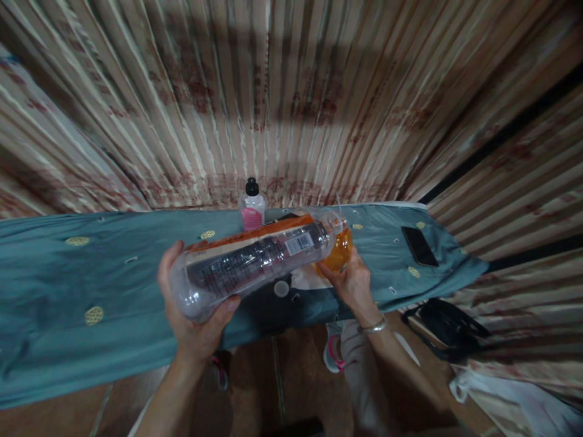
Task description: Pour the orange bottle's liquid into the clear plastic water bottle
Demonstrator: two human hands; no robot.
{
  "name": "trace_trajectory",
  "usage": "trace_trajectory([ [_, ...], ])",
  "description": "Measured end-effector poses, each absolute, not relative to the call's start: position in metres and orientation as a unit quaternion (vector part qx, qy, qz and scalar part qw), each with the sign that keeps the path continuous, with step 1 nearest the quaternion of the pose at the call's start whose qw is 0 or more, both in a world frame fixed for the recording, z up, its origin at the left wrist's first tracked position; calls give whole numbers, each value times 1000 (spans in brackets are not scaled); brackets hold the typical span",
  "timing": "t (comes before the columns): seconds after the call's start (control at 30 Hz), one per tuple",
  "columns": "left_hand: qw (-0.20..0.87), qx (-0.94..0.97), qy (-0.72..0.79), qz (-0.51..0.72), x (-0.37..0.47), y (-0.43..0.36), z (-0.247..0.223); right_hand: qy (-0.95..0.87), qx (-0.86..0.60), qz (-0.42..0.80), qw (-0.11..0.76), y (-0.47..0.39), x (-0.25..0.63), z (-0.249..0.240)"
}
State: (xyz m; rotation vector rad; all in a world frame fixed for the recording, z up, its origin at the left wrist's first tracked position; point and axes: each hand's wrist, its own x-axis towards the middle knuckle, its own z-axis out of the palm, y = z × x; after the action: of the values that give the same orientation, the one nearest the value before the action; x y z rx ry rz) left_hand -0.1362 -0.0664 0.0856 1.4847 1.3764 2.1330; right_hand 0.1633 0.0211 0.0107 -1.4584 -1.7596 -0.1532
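My left hand (195, 321) is wrapped round the base of a large clear plastic bottle (255, 258) with an orange and dark label and a barcode. The bottle is tilted, its neck to the right over a small container of orange liquid (340, 250). My right hand (353, 282) grips this container, with a silver bangle at the wrist. The bottle's mouth is at the container's top; whether they touch I cannot tell. Behind the large bottle stands a clear bottle with a pink label and black cap (253, 209).
A teal patterned cloth (146, 273) covers the table. A small round clear disc (281, 289) lies near the front, beside white paper (310, 280). A black phone (419, 246) is at the right. Striped curtains (273, 109) hang behind. A black bag (450, 321) sits lower right.
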Motion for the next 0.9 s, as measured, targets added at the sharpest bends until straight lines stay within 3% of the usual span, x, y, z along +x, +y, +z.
trace_trajectory([
  [0.9, 96, 501, 474, 718, -136, -68, 85, -695, -582, -44, 419, 21, 163, 11],
])
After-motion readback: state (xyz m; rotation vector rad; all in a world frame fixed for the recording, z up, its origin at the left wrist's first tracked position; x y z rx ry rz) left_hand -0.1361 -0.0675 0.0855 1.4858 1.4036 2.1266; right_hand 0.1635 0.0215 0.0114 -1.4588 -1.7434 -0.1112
